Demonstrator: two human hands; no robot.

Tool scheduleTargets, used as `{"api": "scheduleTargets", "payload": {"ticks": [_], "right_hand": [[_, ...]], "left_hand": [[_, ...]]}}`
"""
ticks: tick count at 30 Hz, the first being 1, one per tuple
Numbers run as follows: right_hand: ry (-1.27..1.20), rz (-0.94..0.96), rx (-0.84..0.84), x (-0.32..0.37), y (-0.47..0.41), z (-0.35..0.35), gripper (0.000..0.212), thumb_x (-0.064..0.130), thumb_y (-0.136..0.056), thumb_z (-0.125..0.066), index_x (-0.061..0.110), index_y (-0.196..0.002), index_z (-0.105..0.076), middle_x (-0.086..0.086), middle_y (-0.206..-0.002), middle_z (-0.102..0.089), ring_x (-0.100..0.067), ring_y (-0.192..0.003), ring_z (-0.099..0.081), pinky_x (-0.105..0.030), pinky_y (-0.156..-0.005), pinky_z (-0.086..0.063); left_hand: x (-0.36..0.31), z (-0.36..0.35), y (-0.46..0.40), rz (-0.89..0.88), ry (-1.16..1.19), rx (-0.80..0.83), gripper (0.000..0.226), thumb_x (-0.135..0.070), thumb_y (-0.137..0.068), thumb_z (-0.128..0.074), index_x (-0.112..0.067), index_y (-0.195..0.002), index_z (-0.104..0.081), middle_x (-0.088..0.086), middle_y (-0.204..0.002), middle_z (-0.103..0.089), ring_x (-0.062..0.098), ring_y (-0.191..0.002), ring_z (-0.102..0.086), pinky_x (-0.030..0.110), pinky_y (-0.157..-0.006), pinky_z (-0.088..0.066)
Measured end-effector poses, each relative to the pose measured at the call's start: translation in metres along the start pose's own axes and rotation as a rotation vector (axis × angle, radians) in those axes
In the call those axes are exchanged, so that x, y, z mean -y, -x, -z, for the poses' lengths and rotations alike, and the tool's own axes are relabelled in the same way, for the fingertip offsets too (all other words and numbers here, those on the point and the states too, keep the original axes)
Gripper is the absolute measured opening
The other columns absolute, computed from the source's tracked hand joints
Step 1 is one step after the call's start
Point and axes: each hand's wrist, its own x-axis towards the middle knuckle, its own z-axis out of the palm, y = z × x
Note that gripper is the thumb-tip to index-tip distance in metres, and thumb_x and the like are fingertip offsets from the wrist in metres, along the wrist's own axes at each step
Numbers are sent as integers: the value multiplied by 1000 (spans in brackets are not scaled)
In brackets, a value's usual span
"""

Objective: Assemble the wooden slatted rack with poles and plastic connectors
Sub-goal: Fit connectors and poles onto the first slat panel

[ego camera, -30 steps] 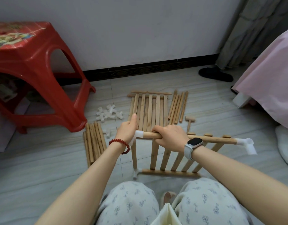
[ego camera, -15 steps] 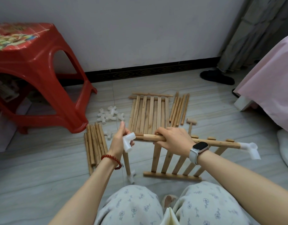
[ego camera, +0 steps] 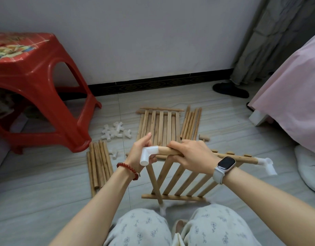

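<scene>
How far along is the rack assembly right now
Early to middle. Done: one slatted panel stands upright with a connector on its far end. In hand: the left hand holds a white corner connector at the rail end while the right hand grips the rail. Left: the second panel, loose poles and spare connectors lie on the floor.
</scene>
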Motion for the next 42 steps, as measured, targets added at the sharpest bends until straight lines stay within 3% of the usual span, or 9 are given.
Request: {"api": "scheduleTargets", "payload": {"ticks": [4, 8, 13, 21, 26, 30, 36, 39, 42], "right_hand": [[35, 42, -27, 5, 4, 15, 25, 43, -96, -37, 29, -116, -44, 4, -80, -54, -14, -74, -50, -25, -55, -34], [109, 128, -73, 13, 6, 36, 24, 42, -96, -36, 26, -110, -46, 4, -76, -52, -15, -72, -49, -30, -55, -41], [168, 192, -132, 19, 10, 61, 22, 40, -96, -37, 24, -106, -48, 6, -69, -51, -13, -66, -45, -29, -52, -40], [159, 208, -192, 19, 17, 72, 23, 38, -94, -43, 22, -105, -55, 7, -65, -48, -14, -63, -43, -26, -50, -30], [-46, 27, -245, 7, 17, 66, 28, 39, -93, -49, 24, -115, -56, 0, -80, -61, -17, -77, -53, -35, -65, -45], [-221, -96, -286, -4, 7, 59, 27, 35, -93, -52, 24, -116, -56, 6, -82, -59, -12, -76, -51, -33, -70, -44], [-453, -153, -406, -13, -5, 46, 19, 27, -93, -54, 22, -111, -58, 14, -71, -52, -1, -62, -45, -29, -62, -39], [-565, -154, -464, -18, -5, 37, 14, 23, -93, -56, 24, -107, -58, 12, -68, -52, -4, -58, -45, -35, -58, -42], [-707, -166, -517, -25, -1, 30, 19, 20, -93, -55, 38, -96, -55, 10, -64, -51, -4, -54, -44, -29, -54, -41]], "left_hand": [[-21, -6, 8, 4, -101, 39, 56, -36, -94, -41, -15, -43, -42, 1, -40, -40, 11, -34, -40, 19, -38, -35], [-37, -11, 21, -8, -249, 38, 47, -33, -95, -43, -12, -53, -37, 0, -43, -40, 10, -34, -41, 18, -37, -35], [-47, -23, 37, 40, -42, 79, 42, -29, -94, -39, -12, -56, -35, 1, -39, -37, 10, -30, -37, 13, -34, -29], [-51, -35, 46, 99, -6, 86, 42, -33, -95, -38, -10, -60, -40, 2, -39, -40, 9, -28, -38, 10, -31, -29], [-74, -47, 30, 54, -286, 93, 56, -56, -92, -34, -10, -62, -46, 2, -46, -44, 10, -35, -38, 16, -39, -32], [-97, -56, 13, 1, -323, 55, 63, -66, -89, -31, -9, -67, -48, 6, -55, -43, 13, -37, -37, 16, -36, -32], [-112, -62, 1, -214, -390, 18, 60, -55, -96, -26, -9, -71, -55, 10, -64, -55, 18, -50, -48, 25, -50, -40], [-109, -58, 2, -304, -399, 8, 54, -48, -99, -27, -10, -80, -61, 12, -76, -65, 23, -69, -61, 34, -71, -49], [-90, -40, 4, -417, -735, -15, 44, -48, -98, -25, -22, -94, -61, 1, -93, -66, 16, -90, -60, 29, -82, -45]]}}
